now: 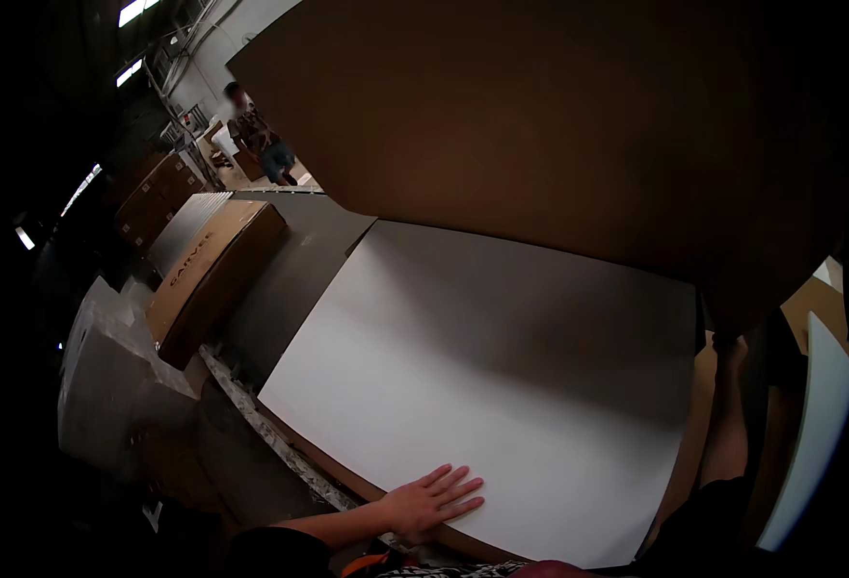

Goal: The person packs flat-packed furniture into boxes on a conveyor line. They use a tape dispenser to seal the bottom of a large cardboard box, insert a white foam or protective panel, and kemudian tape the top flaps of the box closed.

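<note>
My left hand [434, 506] lies flat with fingers spread on the near edge of a large white panel [482, 385]. The panel rests flat with brown cardboard showing along its near and right edges. Above its far side rises a big brown cardboard sheet [540, 125], tilted up and shading part of the white surface. At the right, my right hand [730, 349] is closed at the lower right corner of this cardboard sheet, seeming to grip its edge. Its fingertips are dark and partly hidden.
A long brown carton [217, 270] lies to the left on the grey work surface [299, 246], near a plastic-wrapped stack [121, 376]. A pale panel [810, 433] stands on edge at the right. Another person [261, 135] is in the background, with stacked cartons [159, 197] nearby.
</note>
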Demonstrator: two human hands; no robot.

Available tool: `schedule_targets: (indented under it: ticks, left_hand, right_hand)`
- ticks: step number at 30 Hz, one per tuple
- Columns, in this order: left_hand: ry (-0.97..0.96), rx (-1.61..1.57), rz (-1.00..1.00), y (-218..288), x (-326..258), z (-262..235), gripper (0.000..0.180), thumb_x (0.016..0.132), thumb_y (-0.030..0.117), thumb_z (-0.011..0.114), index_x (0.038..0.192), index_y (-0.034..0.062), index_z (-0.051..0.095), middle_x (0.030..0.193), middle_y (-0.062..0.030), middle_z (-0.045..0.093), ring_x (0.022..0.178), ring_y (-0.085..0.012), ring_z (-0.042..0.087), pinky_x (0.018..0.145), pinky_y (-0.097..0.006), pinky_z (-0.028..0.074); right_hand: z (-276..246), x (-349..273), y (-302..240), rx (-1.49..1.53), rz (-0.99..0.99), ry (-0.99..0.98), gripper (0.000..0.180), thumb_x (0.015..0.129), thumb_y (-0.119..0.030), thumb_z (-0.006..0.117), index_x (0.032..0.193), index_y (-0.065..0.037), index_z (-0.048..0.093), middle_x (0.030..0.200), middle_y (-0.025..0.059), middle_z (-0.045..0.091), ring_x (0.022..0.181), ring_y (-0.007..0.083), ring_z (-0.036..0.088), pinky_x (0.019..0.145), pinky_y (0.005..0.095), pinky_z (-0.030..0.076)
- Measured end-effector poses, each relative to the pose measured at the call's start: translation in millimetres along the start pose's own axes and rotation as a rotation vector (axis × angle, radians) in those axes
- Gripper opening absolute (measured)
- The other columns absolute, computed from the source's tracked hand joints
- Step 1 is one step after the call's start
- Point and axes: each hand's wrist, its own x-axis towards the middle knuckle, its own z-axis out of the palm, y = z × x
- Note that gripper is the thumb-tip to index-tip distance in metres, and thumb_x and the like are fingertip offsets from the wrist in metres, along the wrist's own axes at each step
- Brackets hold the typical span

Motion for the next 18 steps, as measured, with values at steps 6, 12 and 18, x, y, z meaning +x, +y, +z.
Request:
schedule_targets:
  ticks: [6,12,18]
  left_hand:
    - [-0.007,0.2,0.007,8.4,-2.9,-28.0,0.097,0.075,0.042,0.067,0.152,0.004,0.022,0.157,-0.0209,0.022,0.146,-0.0397,0.018,0.118,-0.052,0.016]
    - [0.328,0.289,0.261,-17.7,0.1,39.2,0.078,0.079,0.047,0.065,0.139,0.0014,0.043,0.134,-0.0229,0.047,0.124,-0.043,0.045,0.104,-0.054,0.036]
    - [0.764,0.246,1.015,40.1,-42.6,-25.0,0.079,0.079,0.043,0.074,0.14,0.0044,0.044,0.15,-0.0161,0.038,0.133,-0.0361,0.043,0.1,-0.054,0.041]
  right_hand:
    - [-121.2,-206.1,41.1,0.123,-0.362,-0.529,0.025,0.09,-0.022,0.064,0.107,-0.006,0.055,0.096,0.0061,0.053,0.088,0.0141,0.05,0.075,0.0326,0.044]
    - [-124.8,-470.3,83.7,-0.87,-0.788,-0.48,0.096,0.074,-0.061,0.064,0.148,-0.008,0.034,0.153,0.02,0.029,0.144,0.0389,0.02,0.115,0.0582,0.017]
    - [-109.9,-489.3,68.7,-1.073,-0.942,-0.035,0.071,0.081,-0.031,0.059,0.147,-0.014,0.038,0.153,0.0147,0.032,0.14,0.0397,0.029,0.113,0.0598,0.023]
